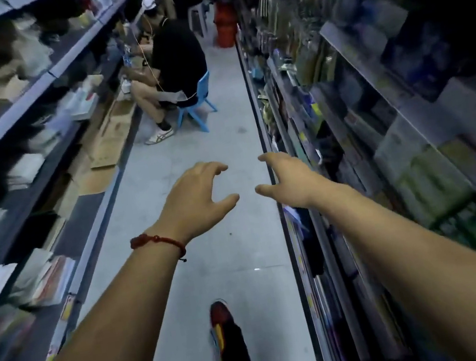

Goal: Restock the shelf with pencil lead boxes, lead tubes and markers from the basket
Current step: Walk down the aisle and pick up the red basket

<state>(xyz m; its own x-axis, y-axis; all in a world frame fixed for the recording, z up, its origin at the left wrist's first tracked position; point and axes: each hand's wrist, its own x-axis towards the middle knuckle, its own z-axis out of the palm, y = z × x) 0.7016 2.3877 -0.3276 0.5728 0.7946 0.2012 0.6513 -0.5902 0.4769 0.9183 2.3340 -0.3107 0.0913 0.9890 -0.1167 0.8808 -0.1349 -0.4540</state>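
Both my arms reach out over the aisle floor [195,156]. My left hand [198,193] and right hand [284,177] are spread wide and hold nothing. I see no basket, no lead boxes, tubes or markers; the shelf [369,72] on my right is too blurry to read. I think those things are small and light, the tubes slippery and easy to crack. I would pinch each one softly by its long sides.

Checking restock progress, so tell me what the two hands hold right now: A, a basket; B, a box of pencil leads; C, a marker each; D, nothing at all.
D: the left hand and right hand are both spread open and empty above the aisle floor.
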